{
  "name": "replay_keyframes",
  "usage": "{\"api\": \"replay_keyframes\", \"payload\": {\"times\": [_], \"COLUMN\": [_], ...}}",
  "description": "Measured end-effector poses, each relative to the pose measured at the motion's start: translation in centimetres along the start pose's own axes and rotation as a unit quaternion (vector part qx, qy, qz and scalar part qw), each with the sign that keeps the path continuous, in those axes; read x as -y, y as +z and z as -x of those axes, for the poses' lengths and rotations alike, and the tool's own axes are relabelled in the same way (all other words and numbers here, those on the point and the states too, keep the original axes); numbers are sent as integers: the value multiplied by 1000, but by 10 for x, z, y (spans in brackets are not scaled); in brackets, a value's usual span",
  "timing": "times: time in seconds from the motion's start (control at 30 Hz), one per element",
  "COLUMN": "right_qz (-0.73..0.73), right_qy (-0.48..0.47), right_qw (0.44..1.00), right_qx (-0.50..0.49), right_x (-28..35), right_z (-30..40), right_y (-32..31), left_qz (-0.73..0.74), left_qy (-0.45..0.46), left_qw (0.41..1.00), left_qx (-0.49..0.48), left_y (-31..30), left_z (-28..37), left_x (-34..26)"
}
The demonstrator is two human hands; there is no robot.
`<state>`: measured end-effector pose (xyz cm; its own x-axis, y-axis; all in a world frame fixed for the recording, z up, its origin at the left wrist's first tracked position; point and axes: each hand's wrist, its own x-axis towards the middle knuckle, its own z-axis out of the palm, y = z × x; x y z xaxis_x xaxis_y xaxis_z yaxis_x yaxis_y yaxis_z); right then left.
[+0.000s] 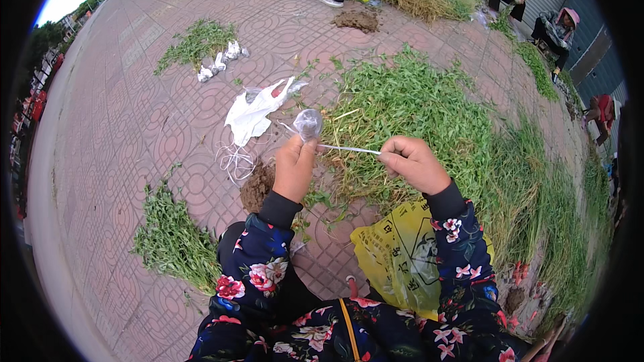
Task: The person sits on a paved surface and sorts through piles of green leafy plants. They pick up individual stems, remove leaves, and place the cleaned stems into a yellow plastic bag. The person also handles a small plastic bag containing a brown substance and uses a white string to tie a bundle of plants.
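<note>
My left hand [296, 165] grips a small clear plastic bag [308, 124] by its lower part; something greyish shows through the film. A white plastic tie strip [351, 149] runs taut from this bag to my right hand [413, 162], which pinches its far end between thumb and fingers. Beyond my left hand a white plastic carrier bag [251, 113] lies crumpled on the paving. Loose white strips [236, 162] are tangled just below it. A lump of brown soil [257, 187] sits partly behind my left wrist.
A big heap of cut green plants [417, 105] spreads ahead and right. At left lies a smaller plant bundle [173, 239]. Farther off, plants with wrapped roots [219, 63] rest near another soil pile [358, 21]. A yellow plastic bag [397, 256] lies by my right forearm. Several people sit farther away.
</note>
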<state>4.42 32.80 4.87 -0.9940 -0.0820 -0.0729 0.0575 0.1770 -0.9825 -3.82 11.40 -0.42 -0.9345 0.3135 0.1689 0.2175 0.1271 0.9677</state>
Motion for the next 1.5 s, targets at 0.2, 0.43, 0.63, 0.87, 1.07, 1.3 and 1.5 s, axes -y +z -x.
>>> {"api": "replay_keyframes", "payload": {"times": [0.2, 0.43, 0.63, 0.87, 1.07, 1.3, 1.5], "right_qz": [-125, -235, -266, -310, -242, -222, -215], "right_qy": [-57, -161, -83, -90, -74, -23, -4], "right_qw": [990, 955, 959, 946, 952, 950, 957], "right_qx": [-10, 87, 54, -30, -174, -217, -197], "right_x": [0, -2, -9, -16, -22, -26, -29], "right_z": [2, -2, -3, -8, -16, -19, -22], "right_y": [-2, 17, 11, 1, -2, 0, 4], "left_qz": [-51, -17, 71, 165, 210, 217, 196], "left_qy": [2, -19, -66, -127, -119, -98, -75], "left_qw": [998, 998, 992, 977, 969, 971, 968], "left_qx": [20, 51, 82, 43, -53, 36, 141], "left_y": [7, 18, 21, 11, 3, 2, 14], "left_z": [3, 6, 9, 9, 5, 11, 23], "left_x": [-3, 5, 4, -4, -3, -15, -21]}}
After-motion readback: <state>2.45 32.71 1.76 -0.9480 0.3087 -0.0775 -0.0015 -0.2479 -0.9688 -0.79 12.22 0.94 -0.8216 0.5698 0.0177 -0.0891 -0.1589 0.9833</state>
